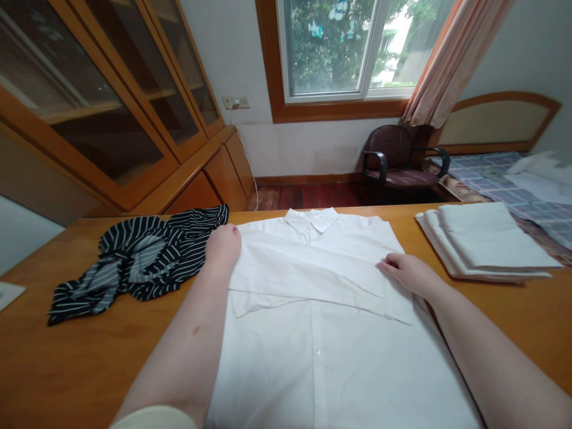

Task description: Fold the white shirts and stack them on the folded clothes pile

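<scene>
A white collared shirt [313,333] lies flat on the wooden table [89,357], its collar at the far edge and both sleeves folded across the chest. My left hand [222,247] rests at the shirt's left shoulder edge with its fingers curled under, and what they hold is hidden. My right hand [409,271] lies flat on the right side of the shirt, its fingers stretched over the folded sleeve.
A crumpled black-and-white striped garment [134,256] lies left of the shirt. A stack of folded white cloths [485,241] sits at the right. Behind the table stand a dark armchair [395,158], a glass-door cabinet [111,101] and a bed [513,173].
</scene>
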A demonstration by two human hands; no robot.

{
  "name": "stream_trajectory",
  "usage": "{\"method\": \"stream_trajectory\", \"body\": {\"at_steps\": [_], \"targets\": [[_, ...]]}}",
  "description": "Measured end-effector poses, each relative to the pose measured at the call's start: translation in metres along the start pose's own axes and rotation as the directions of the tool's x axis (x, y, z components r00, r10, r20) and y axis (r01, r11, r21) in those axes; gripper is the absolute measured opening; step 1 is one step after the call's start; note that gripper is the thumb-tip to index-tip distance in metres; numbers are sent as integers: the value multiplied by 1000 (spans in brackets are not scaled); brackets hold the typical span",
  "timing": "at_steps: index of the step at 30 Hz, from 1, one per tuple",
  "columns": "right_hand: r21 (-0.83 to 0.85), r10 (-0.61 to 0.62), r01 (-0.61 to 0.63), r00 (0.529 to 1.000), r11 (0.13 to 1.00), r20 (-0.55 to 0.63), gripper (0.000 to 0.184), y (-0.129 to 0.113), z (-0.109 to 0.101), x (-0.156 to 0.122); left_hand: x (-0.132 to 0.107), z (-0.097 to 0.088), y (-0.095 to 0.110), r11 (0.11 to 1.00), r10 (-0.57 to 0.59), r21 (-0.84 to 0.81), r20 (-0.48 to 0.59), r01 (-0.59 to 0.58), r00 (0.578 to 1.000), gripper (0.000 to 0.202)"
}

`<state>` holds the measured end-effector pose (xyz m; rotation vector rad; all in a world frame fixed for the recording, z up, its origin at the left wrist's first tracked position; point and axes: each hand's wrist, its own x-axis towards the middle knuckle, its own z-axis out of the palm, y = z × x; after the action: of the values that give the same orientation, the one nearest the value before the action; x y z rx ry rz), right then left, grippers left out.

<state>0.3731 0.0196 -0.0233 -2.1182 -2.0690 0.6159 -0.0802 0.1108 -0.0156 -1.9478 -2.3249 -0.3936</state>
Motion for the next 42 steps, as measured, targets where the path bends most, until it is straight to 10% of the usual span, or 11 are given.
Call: {"method": "stream_trajectory", "body": {"at_steps": [5,11,18,24,31,38,42], "targets": [[-1,-9,9,1000,1000,5,36,0,-1,0,-15,25,27,984,136,88,203,-156,970,50],[10,-19,19,1000,1000,5,36,1,0,-1,-11,54,19,1000,15,17,253,-20,967,80],[8,-20,20,1000,1000,-2,37,1,1,0,5,48,4,965,-137,-219,59,147,989,60],[9,-33,33,999,999,-19,37,2,2,1,14,47,-12,758,-257,-636,-93,141,962,51],[-2,-34,34,999,999,-6,38,3,2,2,19,51,-18,790,-239,-589,-39,171,970,30],[9,-27,27,1000,1000,-8,38,3,1,1,22,55,-13,373,-320,-916,23,148,947,25],[37,-25,25,1000,999,-8,40,2,0,-1,26,61,-18,298,-393,-934,65,194,917,34]]}}
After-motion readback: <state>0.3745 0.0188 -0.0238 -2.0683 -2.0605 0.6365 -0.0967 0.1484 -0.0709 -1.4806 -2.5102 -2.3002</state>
